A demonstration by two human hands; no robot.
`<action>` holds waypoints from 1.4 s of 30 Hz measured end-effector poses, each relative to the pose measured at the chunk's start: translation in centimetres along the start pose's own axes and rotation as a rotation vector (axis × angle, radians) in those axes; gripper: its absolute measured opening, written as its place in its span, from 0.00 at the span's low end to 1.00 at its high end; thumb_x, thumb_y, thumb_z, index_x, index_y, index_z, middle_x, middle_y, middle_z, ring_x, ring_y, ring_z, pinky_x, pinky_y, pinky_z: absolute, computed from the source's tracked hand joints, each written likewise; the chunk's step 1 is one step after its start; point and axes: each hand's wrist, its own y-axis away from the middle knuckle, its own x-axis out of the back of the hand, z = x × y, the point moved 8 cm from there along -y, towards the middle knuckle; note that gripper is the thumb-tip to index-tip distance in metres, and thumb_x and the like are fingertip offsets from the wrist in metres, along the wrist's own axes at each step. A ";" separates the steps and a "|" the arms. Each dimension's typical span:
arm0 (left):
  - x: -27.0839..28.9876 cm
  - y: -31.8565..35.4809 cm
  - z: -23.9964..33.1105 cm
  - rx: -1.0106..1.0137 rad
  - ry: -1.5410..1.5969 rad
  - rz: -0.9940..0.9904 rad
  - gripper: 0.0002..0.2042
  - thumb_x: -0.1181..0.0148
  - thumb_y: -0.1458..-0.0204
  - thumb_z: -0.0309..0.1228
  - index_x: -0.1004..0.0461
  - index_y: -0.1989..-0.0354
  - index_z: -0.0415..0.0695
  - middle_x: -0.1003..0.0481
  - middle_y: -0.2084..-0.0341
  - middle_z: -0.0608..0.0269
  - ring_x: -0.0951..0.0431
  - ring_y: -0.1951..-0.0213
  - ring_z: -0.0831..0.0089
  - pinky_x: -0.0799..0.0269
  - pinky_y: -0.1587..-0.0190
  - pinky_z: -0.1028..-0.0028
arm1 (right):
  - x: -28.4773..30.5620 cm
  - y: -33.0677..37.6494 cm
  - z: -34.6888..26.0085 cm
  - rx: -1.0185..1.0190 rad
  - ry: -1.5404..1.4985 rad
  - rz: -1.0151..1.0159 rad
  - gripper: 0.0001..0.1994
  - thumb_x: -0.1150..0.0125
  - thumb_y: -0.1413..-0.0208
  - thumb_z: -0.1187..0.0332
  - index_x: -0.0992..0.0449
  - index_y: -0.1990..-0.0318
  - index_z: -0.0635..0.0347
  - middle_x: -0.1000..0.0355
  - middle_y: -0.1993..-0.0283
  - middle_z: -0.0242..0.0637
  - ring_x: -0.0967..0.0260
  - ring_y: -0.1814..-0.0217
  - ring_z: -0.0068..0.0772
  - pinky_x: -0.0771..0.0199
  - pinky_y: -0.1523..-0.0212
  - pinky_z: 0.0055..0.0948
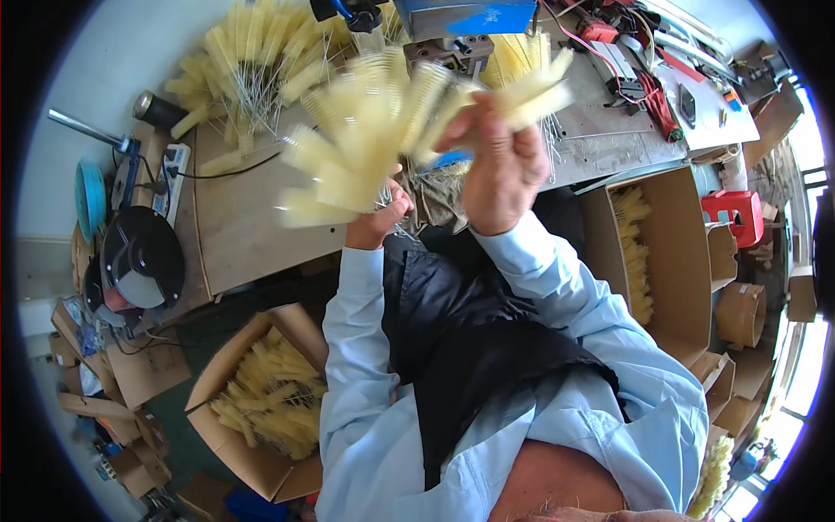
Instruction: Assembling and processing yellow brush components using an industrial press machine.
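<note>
Head view, looking down. Left hand (378, 217), centre of frame, fingers pinching the wire stems of a fanned bunch of pale yellow bristle brushes (365, 139); the bunch spreads up and to the left of the hand, blurred. Right hand (500, 170), just right of centre, raised, back of hand to camera; fingers curled around a second, smaller bunch of brushes (531, 87) that points to the upper right. The two bunches are near each other, above the wooden surface (235, 226).

On the surface, upper left: a loose pile of the same brushes (252, 61), wire stems showing. Upper centre: a blue machine part (465, 17). Left edge: a black round spool (143, 257) beside the surface. Lower left: an open cardboard box (261, 391) filled with brushes. Right of frame: a taller open carton (670, 252) with brushes stacked along its inner wall, and a red stool (735, 213) beyond it.
</note>
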 end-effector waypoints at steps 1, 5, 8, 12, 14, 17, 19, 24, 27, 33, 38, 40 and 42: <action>0.2 0.0 -0.1 -0.006 0.006 0.004 0.22 0.40 0.56 0.20 0.34 0.50 0.33 0.30 0.76 0.63 0.26 0.73 0.70 0.24 0.64 0.68 | 0.5 -0.7 -1.0 0.039 0.004 0.025 0.14 0.51 0.31 0.65 0.28 0.49 0.69 0.26 0.68 0.38 0.29 0.74 0.26 0.26 0.71 0.25; 1.9 0.0 -1.6 0.045 0.055 0.036 0.17 0.42 0.53 0.22 0.33 0.53 0.33 0.29 0.77 0.63 0.25 0.75 0.70 0.24 0.65 0.67 | 2.6 -2.2 -1.4 -0.077 0.083 0.101 0.18 0.51 0.31 0.59 0.28 0.52 0.69 0.27 0.71 0.38 0.34 0.81 0.24 0.35 0.81 0.21; 2.6 0.2 -1.9 0.051 0.172 0.112 0.16 0.41 0.53 0.23 0.33 0.54 0.34 0.29 0.77 0.62 0.25 0.76 0.70 0.24 0.66 0.67 | 4.1 1.2 2.5 -0.497 0.192 0.029 0.19 0.50 0.32 0.55 0.27 0.56 0.66 0.28 0.73 0.36 0.38 0.84 0.20 0.40 0.84 0.19; 3.1 0.4 -1.5 0.074 0.390 0.136 0.15 0.42 0.51 0.26 0.33 0.54 0.38 0.31 0.77 0.63 0.27 0.76 0.69 0.26 0.63 0.64 | 5.8 5.2 6.2 -0.780 0.191 0.001 0.19 0.53 0.31 0.56 0.28 0.57 0.67 0.30 0.75 0.35 0.42 0.86 0.19 0.43 0.87 0.20; 3.4 0.5 -1.1 0.038 0.604 0.050 0.13 0.45 0.46 0.29 0.32 0.53 0.42 0.37 0.77 0.67 0.32 0.73 0.70 0.28 0.59 0.62 | 5.6 6.7 8.3 -0.917 0.185 -0.066 0.20 0.54 0.31 0.56 0.28 0.57 0.68 0.30 0.75 0.36 0.42 0.87 0.20 0.43 0.88 0.21; 5.0 0.7 -1.2 -0.060 0.748 0.121 0.12 0.44 0.45 0.31 0.33 0.53 0.42 0.39 0.77 0.69 0.34 0.72 0.71 0.31 0.58 0.63 | 5.9 7.2 10.6 -1.012 0.108 -0.019 0.21 0.52 0.32 0.55 0.29 0.58 0.70 0.31 0.76 0.37 0.43 0.89 0.21 0.44 0.89 0.22; 5.4 0.3 -1.5 -0.058 0.783 0.147 0.12 0.45 0.43 0.32 0.33 0.53 0.43 0.39 0.76 0.69 0.35 0.71 0.71 0.33 0.58 0.62 | 6.1 6.4 11.6 -1.022 0.087 -0.016 0.21 0.52 0.32 0.55 0.29 0.59 0.69 0.31 0.77 0.37 0.44 0.89 0.21 0.44 0.90 0.23; 5.5 0.1 -2.4 0.008 0.686 0.239 0.11 0.45 0.42 0.31 0.33 0.53 0.42 0.39 0.76 0.69 0.35 0.70 0.70 0.33 0.55 0.61 | 6.2 4.7 12.8 -1.089 0.032 0.033 0.17 0.50 0.33 0.56 0.32 0.63 0.64 0.32 0.77 0.37 0.47 0.88 0.21 0.47 0.89 0.24; 5.6 -0.1 -2.5 0.030 0.708 0.242 0.11 0.45 0.42 0.30 0.34 0.54 0.42 0.39 0.76 0.69 0.34 0.69 0.70 0.33 0.54 0.60 | 5.8 3.9 13.1 -1.093 0.009 0.020 0.17 0.49 0.33 0.57 0.32 0.63 0.64 0.32 0.76 0.37 0.46 0.88 0.22 0.48 0.89 0.24; 5.6 -0.4 -2.7 0.038 0.718 0.252 0.12 0.44 0.42 0.31 0.33 0.53 0.41 0.39 0.76 0.69 0.34 0.68 0.70 0.33 0.53 0.61 | 5.8 2.4 14.4 -1.161 -0.084 0.055 0.16 0.51 0.33 0.57 0.31 0.63 0.63 0.32 0.76 0.36 0.43 0.84 0.24 0.43 0.85 0.28; 5.5 -0.2 -2.6 0.035 0.727 0.228 0.11 0.45 0.42 0.29 0.33 0.53 0.40 0.38 0.76 0.68 0.34 0.68 0.70 0.34 0.53 0.63 | 6.5 2.2 14.4 -1.313 -0.104 0.084 0.27 0.61 0.33 0.43 0.29 0.61 0.61 0.25 0.69 0.43 0.30 0.79 0.34 0.32 0.81 0.34; 5.5 -0.2 -2.6 0.032 0.746 0.222 0.11 0.45 0.42 0.29 0.32 0.53 0.39 0.37 0.75 0.67 0.34 0.67 0.70 0.35 0.52 0.64 | 5.8 2.3 13.5 -1.331 -0.161 0.074 0.29 0.61 0.34 0.40 0.29 0.59 0.62 0.24 0.67 0.45 0.29 0.77 0.36 0.30 0.79 0.36; 5.6 -0.2 -2.5 0.034 0.765 0.219 0.11 0.45 0.43 0.28 0.33 0.54 0.39 0.38 0.75 0.67 0.36 0.68 0.70 0.37 0.53 0.64 | 4.8 2.3 12.5 -1.352 -0.218 0.062 0.32 0.60 0.36 0.38 0.28 0.58 0.64 0.24 0.64 0.47 0.27 0.75 0.39 0.28 0.78 0.38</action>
